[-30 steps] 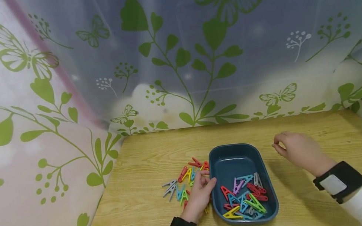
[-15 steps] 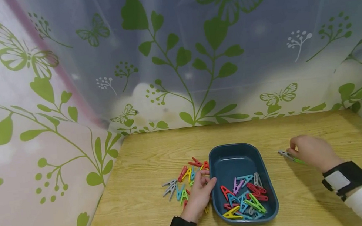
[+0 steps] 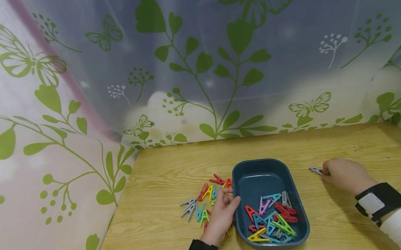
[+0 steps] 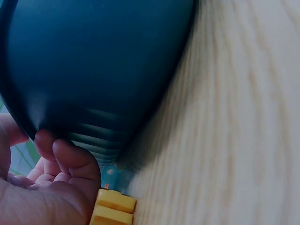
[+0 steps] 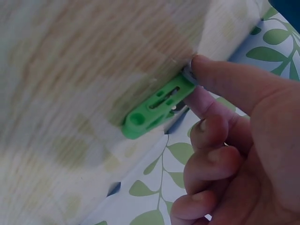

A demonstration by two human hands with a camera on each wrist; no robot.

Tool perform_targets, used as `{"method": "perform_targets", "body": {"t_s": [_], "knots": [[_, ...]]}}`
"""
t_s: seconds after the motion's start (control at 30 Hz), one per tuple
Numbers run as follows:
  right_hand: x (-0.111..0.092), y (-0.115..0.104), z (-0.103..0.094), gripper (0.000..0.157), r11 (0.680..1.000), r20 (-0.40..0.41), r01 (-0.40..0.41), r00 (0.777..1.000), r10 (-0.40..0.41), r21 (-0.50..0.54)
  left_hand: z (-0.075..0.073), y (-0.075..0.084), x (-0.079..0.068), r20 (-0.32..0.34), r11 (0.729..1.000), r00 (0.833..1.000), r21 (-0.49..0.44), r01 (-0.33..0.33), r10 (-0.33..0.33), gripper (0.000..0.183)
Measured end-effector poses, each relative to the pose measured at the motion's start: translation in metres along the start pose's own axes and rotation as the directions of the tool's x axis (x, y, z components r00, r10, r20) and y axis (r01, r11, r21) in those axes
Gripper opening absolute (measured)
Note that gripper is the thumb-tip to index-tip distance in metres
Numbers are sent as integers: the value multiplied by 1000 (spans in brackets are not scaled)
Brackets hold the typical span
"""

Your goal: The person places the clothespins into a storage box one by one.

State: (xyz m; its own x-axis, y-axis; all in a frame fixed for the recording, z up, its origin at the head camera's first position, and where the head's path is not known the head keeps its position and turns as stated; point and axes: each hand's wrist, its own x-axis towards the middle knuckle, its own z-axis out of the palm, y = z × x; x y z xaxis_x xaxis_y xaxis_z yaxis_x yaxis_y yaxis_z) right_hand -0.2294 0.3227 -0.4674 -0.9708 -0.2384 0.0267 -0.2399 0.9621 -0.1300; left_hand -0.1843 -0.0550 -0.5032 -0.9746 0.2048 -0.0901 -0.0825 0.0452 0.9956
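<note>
My right hand [image 3: 345, 174] pinches a grey clothespin [image 3: 315, 170] between thumb and index finger, right of the basin. In the right wrist view a green clothespin [image 5: 152, 108] extends from the grey one at the fingertips, close over the table; the head view hides it under the hand. The other fingers are curled in. My left hand [image 3: 221, 215] holds the left side of a dark blue basin [image 3: 243, 223], thumb at the rim and curled fingers against the outer wall. Several coloured clothespins [image 3: 263, 205] lie in the basin's near half.
More clothespins [image 3: 189, 208] are piled on the wooden table [image 3: 161, 236] left of the basin, partly behind the left hand. A yellow clothespin [image 4: 112, 206] lies close beside the left fingers. A leaf-patterned curtain [image 3: 195, 80] stands along the table's back and sides.
The right hand has moved down and to the right over the last second, then settled; the grey clothespin now shows at its fingertips. The left hand and basin have stayed put.
</note>
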Motion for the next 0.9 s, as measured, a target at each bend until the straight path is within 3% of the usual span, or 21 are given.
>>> {"method": "perform_targets", "body": {"t_s": [0.67,0.77,0.9], "knots": [[-2,-2,-1,13,1000,-47,12,999,-11,15,1,0,-1,-7,1000,1000,3,-1,1,36],[-3,-4,-4,10,1000,-87,22,996,-21,4,0,-1,-1,-6,1000,1000,6,0,0,37],[-4,-13,-10,9,998,-205,55,977,-62,-38,-1,0,0,1,1000,1000,7,-2,2,37]]}}
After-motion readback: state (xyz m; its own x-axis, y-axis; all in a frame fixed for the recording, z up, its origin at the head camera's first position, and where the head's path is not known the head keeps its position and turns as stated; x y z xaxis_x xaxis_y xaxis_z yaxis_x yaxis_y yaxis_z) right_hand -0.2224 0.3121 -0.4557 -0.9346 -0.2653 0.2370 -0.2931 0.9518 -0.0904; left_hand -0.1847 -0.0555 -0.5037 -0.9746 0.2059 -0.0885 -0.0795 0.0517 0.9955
